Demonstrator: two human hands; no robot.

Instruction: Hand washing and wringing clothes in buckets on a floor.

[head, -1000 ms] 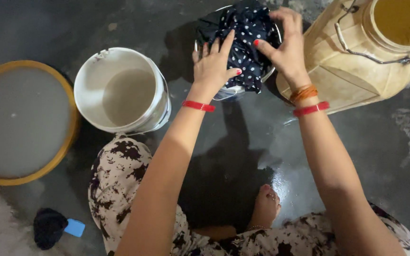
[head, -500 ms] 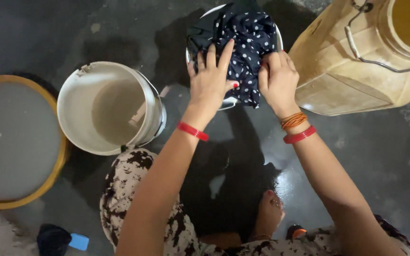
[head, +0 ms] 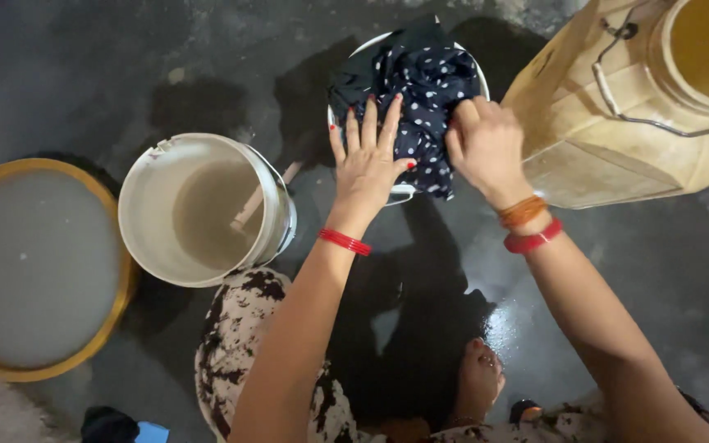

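The left hand point(head: 368, 168) is lying flat on a dark navy cloth with white dots point(head: 420, 90), its fingers point(head: 371, 123) spread wide and pressing down on the fabric rather than closing around it. The right hand point(head: 486, 148) is resting just beside it, on the cloth's right edge, with its fingers curled in and bunching a fold of the fabric against the palm. The cloth is sitting heaped in a round white basin point(head: 400, 193) on the wet dark floor point(head: 658, 271), with 1 corner hanging over the basin's near rim.

A red bangle point(head: 345, 241) is circling the left wrist, while an orange bangle point(head: 523, 212) and a red bangle point(head: 532, 240) are sitting together on the right wrist.

Left of the basin, a white bucket point(head: 149, 205) is standing upright, holding murky water, with a pale stick-like handle point(head: 258, 205) leaning inside it. Further left, a wide tub with a yellow rim point(head: 116, 303) is holding cloudy grey water. On the right, just beside the basin, a large tan can with a wire bail handle point(head: 609, 139) is lying tilted.

The person is squatting in a white garment with dark brown blotches point(head: 240, 344), and a bare foot point(head: 482, 381) is showing on the wet floor between the arms. At the lower left edge, a small dark object is lying touching a blue piece point(head: 151, 431); what they are cannot be told.
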